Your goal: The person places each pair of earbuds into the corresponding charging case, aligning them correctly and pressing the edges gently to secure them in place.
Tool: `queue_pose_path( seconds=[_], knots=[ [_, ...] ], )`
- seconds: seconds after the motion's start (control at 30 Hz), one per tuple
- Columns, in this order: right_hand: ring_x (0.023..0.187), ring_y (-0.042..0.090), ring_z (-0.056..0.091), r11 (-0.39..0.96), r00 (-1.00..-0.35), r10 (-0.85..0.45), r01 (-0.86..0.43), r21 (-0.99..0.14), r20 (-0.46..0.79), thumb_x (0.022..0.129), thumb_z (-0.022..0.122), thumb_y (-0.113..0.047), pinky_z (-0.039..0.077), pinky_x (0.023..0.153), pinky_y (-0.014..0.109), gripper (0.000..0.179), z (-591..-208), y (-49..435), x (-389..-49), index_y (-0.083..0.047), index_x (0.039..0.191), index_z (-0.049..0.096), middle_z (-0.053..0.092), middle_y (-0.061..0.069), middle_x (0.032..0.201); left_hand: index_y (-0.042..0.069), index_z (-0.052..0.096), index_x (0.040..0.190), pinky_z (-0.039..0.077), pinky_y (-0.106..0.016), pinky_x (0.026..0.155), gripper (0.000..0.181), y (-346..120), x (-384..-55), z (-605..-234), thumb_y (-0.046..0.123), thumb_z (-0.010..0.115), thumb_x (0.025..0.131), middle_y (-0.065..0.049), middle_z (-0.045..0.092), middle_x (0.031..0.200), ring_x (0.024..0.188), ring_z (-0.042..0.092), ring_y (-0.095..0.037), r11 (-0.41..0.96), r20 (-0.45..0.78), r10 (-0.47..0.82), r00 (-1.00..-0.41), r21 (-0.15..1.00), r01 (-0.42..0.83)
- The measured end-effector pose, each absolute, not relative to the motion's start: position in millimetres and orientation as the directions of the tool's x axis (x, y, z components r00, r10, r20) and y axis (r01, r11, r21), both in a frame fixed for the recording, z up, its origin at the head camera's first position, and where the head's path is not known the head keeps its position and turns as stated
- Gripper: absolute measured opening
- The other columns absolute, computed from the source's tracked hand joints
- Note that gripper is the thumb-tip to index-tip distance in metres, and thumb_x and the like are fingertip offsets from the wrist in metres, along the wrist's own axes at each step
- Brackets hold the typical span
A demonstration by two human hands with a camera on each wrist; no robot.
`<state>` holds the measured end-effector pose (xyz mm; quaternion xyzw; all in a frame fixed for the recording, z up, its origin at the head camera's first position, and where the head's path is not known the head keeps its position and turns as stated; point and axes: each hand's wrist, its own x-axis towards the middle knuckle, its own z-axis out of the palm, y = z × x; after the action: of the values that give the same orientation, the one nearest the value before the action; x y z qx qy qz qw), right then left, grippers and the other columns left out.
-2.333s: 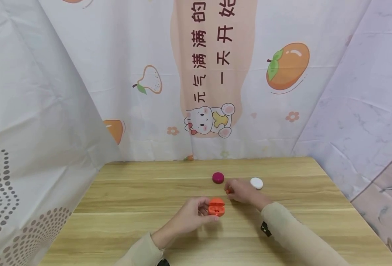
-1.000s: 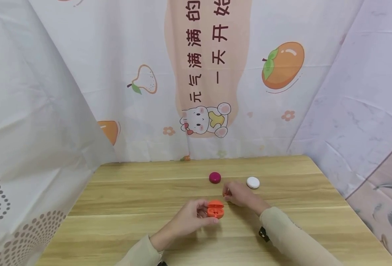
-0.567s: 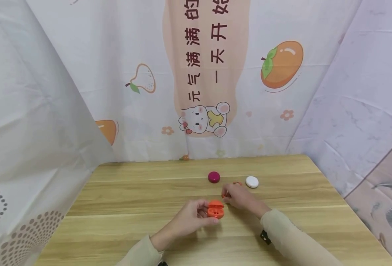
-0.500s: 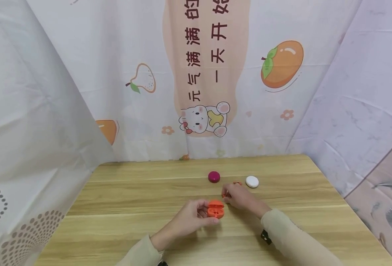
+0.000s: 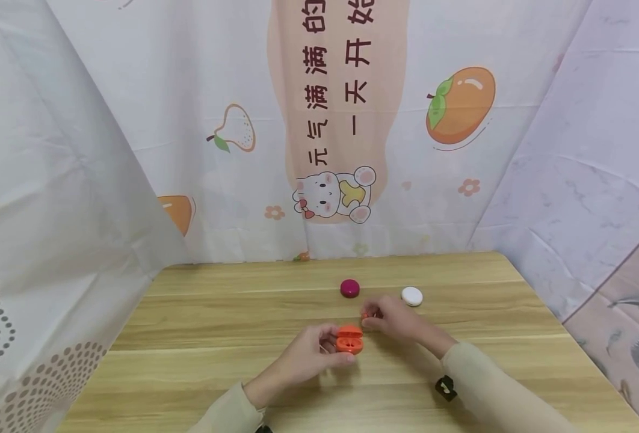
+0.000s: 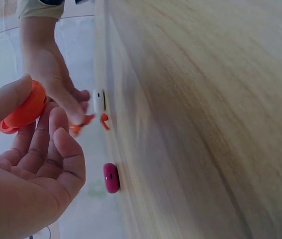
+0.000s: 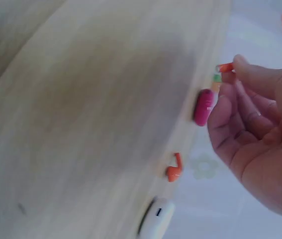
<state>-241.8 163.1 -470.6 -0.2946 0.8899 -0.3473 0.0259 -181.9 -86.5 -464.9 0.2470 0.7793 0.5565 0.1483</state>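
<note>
My left hand (image 5: 305,356) grips an orange earbud case (image 5: 349,345) by its sides, its lid tipped up and two wells showing inside. Just beyond the case, on its right, my right hand (image 5: 398,320) pinches an orange earbud (image 7: 226,67) between thumb and fingertips. The right wrist view has this earbud's stem end pointing out from the fingers. A second orange earbud (image 7: 173,173) lies on the table by the white case; the right hand hides it in the head view.
Toward the back of the wooden table (image 5: 216,337) lie a closed magenta case (image 5: 349,288) and a closed white case (image 5: 411,296), the white one just behind my right hand. A printed curtain (image 5: 233,198) hangs along the table's far edge.
My right hand has turned, its wrist swinging right, with the earbud still pinched. The earbud on the table, visible behind it half a second ago, is now covered. The left hand has barely moved.
</note>
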Motion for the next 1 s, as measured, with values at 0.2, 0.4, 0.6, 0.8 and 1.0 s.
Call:
queue_pose_path(
  seconds=[0.2, 0.4, 0.6, 0.8, 1.0],
  knots=[
    [0.073, 0.008, 0.060, 0.502, -0.838, -0.501, -0.485, -0.716, 0.217, 0.092, 0.075, -0.010, 0.053, 0.065, 0.026, 0.007, -451, 167, -231, -0.010, 0.096, 0.069, 0.067, -0.006, 0.083, 0.010, 0.070, 0.113, 0.053, -0.026, 0.074, 0.029, -87, -184, -464, 0.019, 0.082, 0.088, 0.003, 0.070, 0.095, 0.084, 0.064, -0.015, 0.232, 0.064, 0.558, -0.827, 0.945, 0.229],
    [0.082, 0.020, 0.064, 0.362, -0.872, -0.445, -0.386, -0.849, 0.206, 0.095, 0.073, -0.013, 0.054, 0.070, 0.028, 0.013, -440, 170, -217, -0.005, 0.104, 0.067, 0.067, 0.002, 0.089, 0.010, 0.069, 0.115, 0.052, -0.026, 0.076, 0.030, -87, -185, -463, 0.020, 0.080, 0.089, 0.003, 0.070, 0.096, 0.086, 0.064, -0.016, 0.239, 0.064, 0.548, -0.834, 0.944, 0.229],
    [0.092, 0.027, 0.065, 0.227, -0.872, -0.451, -0.319, -0.920, 0.191, 0.097, 0.070, -0.012, 0.056, 0.080, 0.030, 0.019, -431, 168, -198, -0.004, 0.113, 0.065, 0.066, 0.014, 0.101, 0.008, 0.068, 0.116, 0.053, -0.026, 0.076, 0.033, -87, -184, -463, 0.023, 0.081, 0.090, 0.003, 0.070, 0.097, 0.086, 0.064, -0.016, 0.253, 0.062, 0.527, -0.847, 0.941, 0.226],
    [0.092, 0.020, 0.066, 0.145, -0.804, -0.532, -0.395, -0.907, 0.265, 0.097, 0.069, -0.008, 0.057, 0.078, 0.031, 0.018, -432, 164, -190, 0.000, 0.113, 0.068, 0.069, 0.017, 0.106, 0.008, 0.068, 0.114, 0.053, -0.027, 0.076, 0.031, -88, -185, -462, 0.024, 0.080, 0.090, 0.003, 0.069, 0.098, 0.087, 0.064, -0.016, 0.255, 0.078, 0.523, -0.849, 0.936, 0.242],
    [0.090, 0.020, 0.067, 0.156, -0.779, -0.544, -0.459, -0.875, 0.312, 0.097, 0.070, -0.011, 0.058, 0.075, 0.032, 0.016, -435, 162, -190, -0.008, 0.113, 0.073, 0.072, 0.005, 0.101, 0.008, 0.068, 0.114, 0.052, -0.027, 0.074, 0.031, -90, -184, -460, 0.024, 0.080, 0.090, 0.003, 0.068, 0.096, 0.087, 0.063, -0.017, 0.263, 0.073, 0.506, -0.859, 0.936, 0.234]
  ],
)
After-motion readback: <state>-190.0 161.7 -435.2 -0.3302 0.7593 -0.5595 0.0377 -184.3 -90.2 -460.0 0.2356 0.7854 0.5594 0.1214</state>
